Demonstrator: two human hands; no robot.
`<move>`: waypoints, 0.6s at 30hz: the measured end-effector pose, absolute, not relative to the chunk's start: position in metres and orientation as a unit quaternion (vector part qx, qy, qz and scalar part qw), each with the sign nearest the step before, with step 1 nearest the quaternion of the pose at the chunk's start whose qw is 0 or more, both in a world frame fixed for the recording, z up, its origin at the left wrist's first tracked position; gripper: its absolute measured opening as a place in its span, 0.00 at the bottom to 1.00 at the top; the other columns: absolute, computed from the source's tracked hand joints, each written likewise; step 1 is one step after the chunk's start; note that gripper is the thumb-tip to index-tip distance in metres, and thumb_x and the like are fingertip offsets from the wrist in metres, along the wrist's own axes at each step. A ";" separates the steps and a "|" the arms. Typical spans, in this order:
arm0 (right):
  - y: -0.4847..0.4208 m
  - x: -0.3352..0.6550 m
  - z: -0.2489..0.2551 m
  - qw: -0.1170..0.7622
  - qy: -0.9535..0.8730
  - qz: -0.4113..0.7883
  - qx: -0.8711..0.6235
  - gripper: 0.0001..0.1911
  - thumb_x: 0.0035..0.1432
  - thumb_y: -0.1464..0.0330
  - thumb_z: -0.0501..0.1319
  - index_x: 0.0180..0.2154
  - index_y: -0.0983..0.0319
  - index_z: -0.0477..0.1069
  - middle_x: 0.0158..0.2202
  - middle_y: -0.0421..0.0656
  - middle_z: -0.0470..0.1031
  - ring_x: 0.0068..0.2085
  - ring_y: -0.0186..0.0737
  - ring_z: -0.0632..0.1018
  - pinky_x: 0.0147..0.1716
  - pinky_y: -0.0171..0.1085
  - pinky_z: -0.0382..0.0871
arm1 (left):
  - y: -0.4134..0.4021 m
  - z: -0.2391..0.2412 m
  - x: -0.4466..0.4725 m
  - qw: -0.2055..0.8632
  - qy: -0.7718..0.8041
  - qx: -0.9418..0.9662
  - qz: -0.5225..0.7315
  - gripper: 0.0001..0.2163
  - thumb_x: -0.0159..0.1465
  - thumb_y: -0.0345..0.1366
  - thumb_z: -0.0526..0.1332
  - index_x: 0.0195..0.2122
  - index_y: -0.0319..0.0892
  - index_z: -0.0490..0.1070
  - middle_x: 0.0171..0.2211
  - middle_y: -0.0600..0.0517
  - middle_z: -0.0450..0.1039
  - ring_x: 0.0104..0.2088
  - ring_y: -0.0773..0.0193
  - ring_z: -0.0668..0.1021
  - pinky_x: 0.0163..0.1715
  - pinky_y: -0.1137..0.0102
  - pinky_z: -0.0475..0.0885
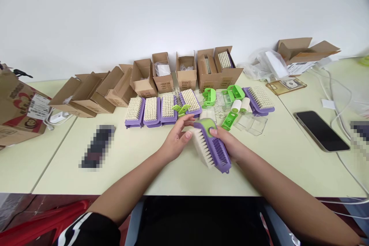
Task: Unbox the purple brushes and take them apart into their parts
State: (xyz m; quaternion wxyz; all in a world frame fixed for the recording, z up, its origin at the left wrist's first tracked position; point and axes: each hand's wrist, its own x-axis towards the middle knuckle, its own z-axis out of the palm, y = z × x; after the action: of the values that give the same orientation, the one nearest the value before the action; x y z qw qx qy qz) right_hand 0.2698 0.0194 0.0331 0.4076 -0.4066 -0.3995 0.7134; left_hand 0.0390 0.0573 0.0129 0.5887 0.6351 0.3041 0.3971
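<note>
A purple brush (216, 148) with cream bristles and a green end piece is tilted above the front of the table. My right hand (230, 141) grips it from the right, thumb on the green part. My left hand (175, 141) is beside its bristled side, thumb and fingers apart; whether the fingertips touch the brush is unclear. Just behind are several purple brush heads (151, 109), bristles up. Green plastic parts (209, 97), clear plastic covers (253, 123), white rollers (236, 106) and metal springs (178, 98) lie near them.
Several open cardboard boxes (147, 91) line the wall. A larger carton (21, 107) stands far left, near a blurred dark object (98, 146). To the right are a phone (321, 130), a phone case (285, 85), plastic wrapping (262, 63) and white cables (341, 117).
</note>
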 end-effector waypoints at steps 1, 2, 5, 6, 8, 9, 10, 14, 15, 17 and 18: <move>0.018 0.272 0.037 0.378 -0.446 0.697 -0.414 0.38 0.60 0.45 0.73 0.64 0.58 0.77 0.52 0.49 0.86 0.50 0.57 0.85 0.51 0.51 0.81 | 0.058 0.014 0.038 0.599 0.295 0.627 0.400 0.37 0.71 0.68 0.62 0.71 0.49 0.68 0.66 0.38 0.68 0.67 0.42 0.72 0.59 0.54 0.76; 0.017 0.274 0.041 0.350 -0.499 0.670 -0.424 0.39 0.59 0.47 0.74 0.66 0.57 0.76 0.56 0.48 0.85 0.54 0.58 0.84 0.54 0.51 0.79 | 0.057 0.015 0.038 0.608 0.283 0.622 0.403 0.36 0.70 0.67 0.63 0.71 0.49 0.69 0.65 0.38 0.70 0.67 0.42 0.72 0.59 0.54 0.76; 0.010 0.279 0.058 0.280 -0.630 0.557 -0.462 0.43 0.59 0.53 0.77 0.72 0.52 0.70 0.63 0.47 0.80 0.57 0.59 0.82 0.53 0.50 0.78 | 0.050 0.021 0.038 0.601 0.252 0.643 0.402 0.35 0.67 0.63 0.70 0.70 0.51 0.72 0.65 0.39 0.70 0.69 0.40 0.72 0.62 0.53 0.76; 0.007 0.280 0.062 0.265 -0.656 0.521 -0.477 0.44 0.58 0.54 0.77 0.73 0.51 0.69 0.62 0.47 0.80 0.54 0.58 0.82 0.50 0.49 0.79 | 0.047 0.024 0.039 0.584 0.249 0.665 0.394 0.36 0.65 0.61 0.73 0.70 0.53 0.72 0.67 0.40 0.68 0.70 0.39 0.70 0.63 0.52 0.75; 0.003 0.280 0.069 0.246 -0.688 0.459 -0.505 0.46 0.55 0.57 0.78 0.72 0.50 0.67 0.59 0.48 0.81 0.50 0.58 0.82 0.43 0.48 0.78 | 0.043 0.028 0.041 0.526 0.260 0.715 0.380 0.40 0.61 0.58 0.79 0.72 0.54 0.71 0.70 0.39 0.64 0.72 0.38 0.68 0.68 0.48 0.72; 0.002 0.280 0.070 0.240 -0.696 0.435 -0.518 0.47 0.52 0.59 0.79 0.71 0.50 0.67 0.58 0.49 0.80 0.49 0.59 0.82 0.42 0.48 0.77 | 0.042 0.029 0.043 0.495 0.268 0.736 0.377 0.43 0.59 0.57 0.80 0.73 0.54 0.70 0.71 0.39 0.64 0.73 0.37 0.68 0.70 0.46 0.69; 0.002 0.279 0.070 0.233 -0.701 0.416 -0.530 0.47 0.50 0.60 0.79 0.69 0.51 0.67 0.57 0.50 0.80 0.49 0.59 0.82 0.41 0.48 0.76 | 0.042 0.030 0.044 0.469 0.277 0.751 0.374 0.45 0.57 0.57 0.81 0.73 0.53 0.69 0.71 0.38 0.65 0.72 0.36 0.69 0.72 0.45 0.68; 0.003 0.279 0.066 0.211 -0.702 0.406 -0.545 0.43 0.50 0.59 0.78 0.64 0.52 0.65 0.56 0.49 0.78 0.49 0.58 0.81 0.41 0.48 0.76 | 0.046 0.034 0.047 0.429 0.301 0.776 0.351 0.41 0.56 0.59 0.81 0.66 0.47 0.75 0.60 0.40 0.77 0.60 0.40 0.79 0.63 0.48 0.75; 0.003 0.280 0.065 0.212 -0.703 0.410 -0.541 0.42 0.51 0.58 0.78 0.64 0.52 0.64 0.56 0.49 0.78 0.49 0.58 0.80 0.41 0.48 0.76 | 0.047 0.035 0.047 0.424 0.305 0.778 0.349 0.40 0.54 0.60 0.81 0.63 0.46 0.76 0.57 0.41 0.79 0.57 0.42 0.81 0.60 0.50 0.77; 0.003 0.280 0.063 0.223 -0.706 0.419 -0.526 0.42 0.52 0.57 0.77 0.64 0.51 0.64 0.56 0.49 0.77 0.50 0.58 0.80 0.42 0.48 0.76 | 0.048 0.038 0.046 0.415 0.314 0.777 0.354 0.40 0.52 0.61 0.82 0.59 0.45 0.77 0.53 0.42 0.81 0.53 0.43 0.82 0.57 0.52 0.78; 0.003 0.281 0.061 0.231 -0.707 0.421 -0.519 0.42 0.52 0.56 0.78 0.64 0.51 0.64 0.56 0.48 0.77 0.50 0.58 0.80 0.43 0.49 0.76 | 0.048 0.040 0.045 0.412 0.317 0.776 0.358 0.40 0.51 0.62 0.82 0.58 0.45 0.77 0.53 0.42 0.81 0.52 0.44 0.82 0.56 0.53 0.78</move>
State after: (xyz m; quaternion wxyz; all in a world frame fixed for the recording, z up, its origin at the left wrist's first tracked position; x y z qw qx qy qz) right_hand 0.2806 0.0032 0.0614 0.2314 -0.5191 -0.7072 0.4205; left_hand 0.0453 0.0479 0.0398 0.4118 0.7757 0.3168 0.3583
